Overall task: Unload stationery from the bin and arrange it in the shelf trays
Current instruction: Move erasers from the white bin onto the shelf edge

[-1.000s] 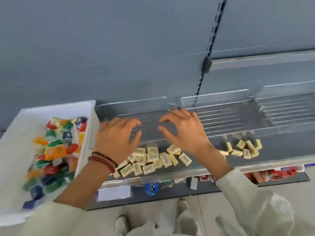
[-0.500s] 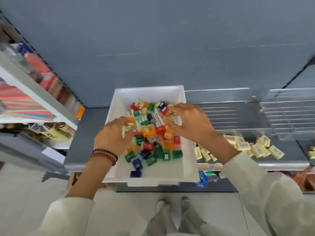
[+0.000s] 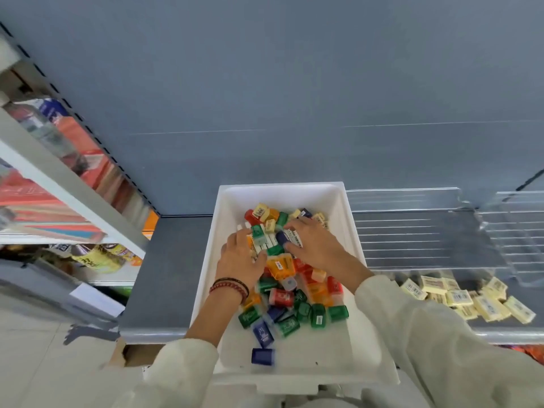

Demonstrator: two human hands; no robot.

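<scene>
A white bin (image 3: pixel 350 231) stands on the grey shelf and holds a heap of small coloured stationery pieces (image 3: pixel 294 304) in red, orange, green and blue, with pale yellow erasers (image 3: pixel 262 212) mixed in at the back. Both my hands are inside the bin, on top of the heap. My left hand (image 3: pixel 240 259) grips a few pale erasers between thumb and fingers. My right hand (image 3: pixel 316 245) pinches a white labelled eraser beside a dark blue piece. To the right, a clear shelf tray (image 3: pixel 426 231) holds several pale yellow erasers (image 3: pixel 468 300) at its front.
A second clear tray (image 3: pixel 518 240) sits further right. Shelves with packaged goods (image 3: pixel 67 160) run along the left. A single blue piece (image 3: pixel 263 356) lies apart near the bin's front. The grey back wall rises behind the shelf.
One second ago both hands hovered over the erasers in the clear tray. They swung left into the bin and now dig deeper into the heap, holding pale erasers.
</scene>
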